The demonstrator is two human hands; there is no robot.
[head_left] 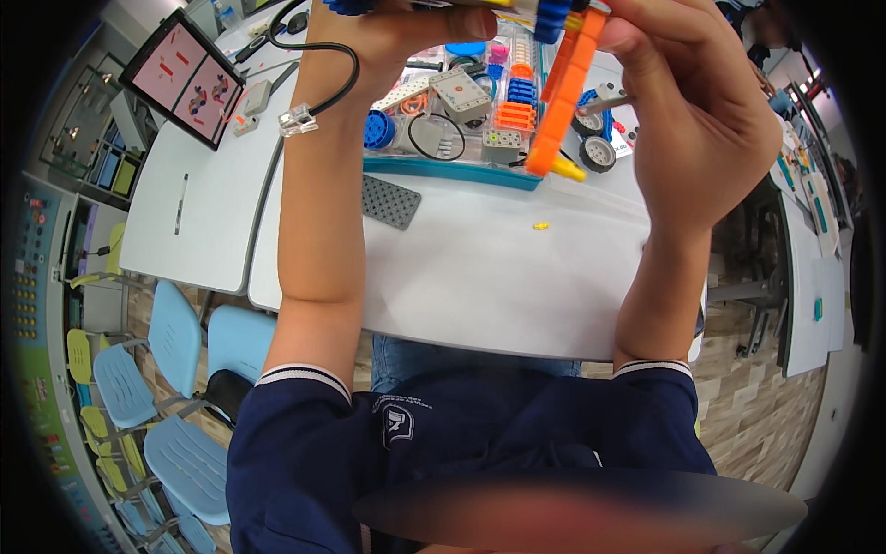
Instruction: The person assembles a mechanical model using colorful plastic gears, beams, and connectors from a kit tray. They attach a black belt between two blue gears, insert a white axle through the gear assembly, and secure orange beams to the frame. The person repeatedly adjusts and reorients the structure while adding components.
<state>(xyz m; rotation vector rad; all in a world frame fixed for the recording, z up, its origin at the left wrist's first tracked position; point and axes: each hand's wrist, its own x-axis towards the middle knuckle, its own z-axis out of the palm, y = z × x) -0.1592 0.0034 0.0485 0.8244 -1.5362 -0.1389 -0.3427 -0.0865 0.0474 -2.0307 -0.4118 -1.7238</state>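
Both of my hands are raised at the top of the view around a building-block model with blue, yellow and orange parts. Its top is cut off by the picture's edge. My left hand (415,30) grips the model from the left, its thumb lying along it. With thumb and fingers, my right hand (697,106) pinches the upper end of an orange beam (560,106), which hangs down at a slant. A yellow piece (566,167) shows behind the beam's lower end. A black cable with a clear plug (298,120) dangles over my left forearm.
Behind my hands stands a clear parts box with a teal rim (452,172), full of blocks. Nearby lie a grey perforated plate (389,201), a small yellow peg (541,226) and wheels (597,153). A tablet (185,78) stands left, near a pen (181,203). Blue chairs (175,332) fill the lower left.
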